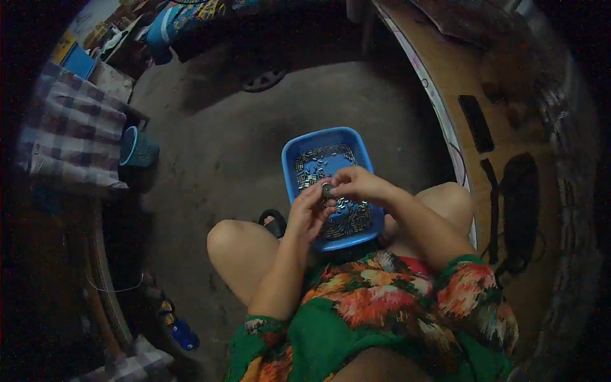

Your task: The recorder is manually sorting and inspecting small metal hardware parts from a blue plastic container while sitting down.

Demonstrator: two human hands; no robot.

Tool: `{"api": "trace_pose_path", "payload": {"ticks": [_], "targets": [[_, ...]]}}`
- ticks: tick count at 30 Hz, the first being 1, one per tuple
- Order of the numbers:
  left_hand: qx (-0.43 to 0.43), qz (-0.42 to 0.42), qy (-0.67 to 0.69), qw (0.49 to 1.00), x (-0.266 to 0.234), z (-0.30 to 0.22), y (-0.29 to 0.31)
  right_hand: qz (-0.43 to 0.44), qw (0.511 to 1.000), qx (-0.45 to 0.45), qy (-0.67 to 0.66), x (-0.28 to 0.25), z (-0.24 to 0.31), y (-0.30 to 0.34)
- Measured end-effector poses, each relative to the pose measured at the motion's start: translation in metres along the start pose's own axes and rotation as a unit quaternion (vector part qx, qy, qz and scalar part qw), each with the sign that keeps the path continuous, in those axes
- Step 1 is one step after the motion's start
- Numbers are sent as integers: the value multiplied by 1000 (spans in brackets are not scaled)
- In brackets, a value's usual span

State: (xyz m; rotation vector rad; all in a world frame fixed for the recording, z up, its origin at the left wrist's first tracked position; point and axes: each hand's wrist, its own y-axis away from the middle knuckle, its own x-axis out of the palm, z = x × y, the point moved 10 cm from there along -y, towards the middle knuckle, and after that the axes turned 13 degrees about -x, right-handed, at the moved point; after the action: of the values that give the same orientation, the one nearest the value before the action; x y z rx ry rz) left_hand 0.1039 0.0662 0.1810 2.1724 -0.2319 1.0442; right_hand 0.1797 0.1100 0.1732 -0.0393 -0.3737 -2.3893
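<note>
Over a blue rectangular plastic basin (pixel 288 156), both my hands meet at a small round dark metal piece (pixel 328 190). My left hand (pixel 308 210) is closed, pinching the piece between thumb and fingers. From the other side, my right hand (pixel 364 184) also closes its fingertips on it. Many small shiny metal cylinders (pixel 312 170) lie in the basin, heaped at its far and near ends and scattered across the middle. My hands hide part of the basin's centre. Too little detail shows to tell the piece's exact kind.
A wooden bed-like platform (pixel 503 216) on the right holds a dark remote-like object (pixel 476 123) and a black bag-like item (pixel 519 204). At left stand a blue-green bin (pixel 139 149) and a checked cloth (pixel 76 127). A dark wheel-like base (pixel 263 81) rests on the floor ahead.
</note>
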Motion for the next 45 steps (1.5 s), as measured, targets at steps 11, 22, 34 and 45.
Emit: {"api": "trace_pose_path", "payload": {"ticks": [11, 22, 34, 45], "targets": [[0, -55, 8, 998, -11, 0, -6, -158, 985, -33, -67, -36, 19, 17], [-33, -126, -13, 991, -64, 22, -23, -76, 881, -275, 378, 29, 57, 16], [-32, -36, -41, 998, -63, 20, -33, -69, 956, -157, 240, 19, 28, 7], [40, -2, -3, 999, -13, -1, -9, -79, 990, -78, -86, -4, 26, 11]]}}
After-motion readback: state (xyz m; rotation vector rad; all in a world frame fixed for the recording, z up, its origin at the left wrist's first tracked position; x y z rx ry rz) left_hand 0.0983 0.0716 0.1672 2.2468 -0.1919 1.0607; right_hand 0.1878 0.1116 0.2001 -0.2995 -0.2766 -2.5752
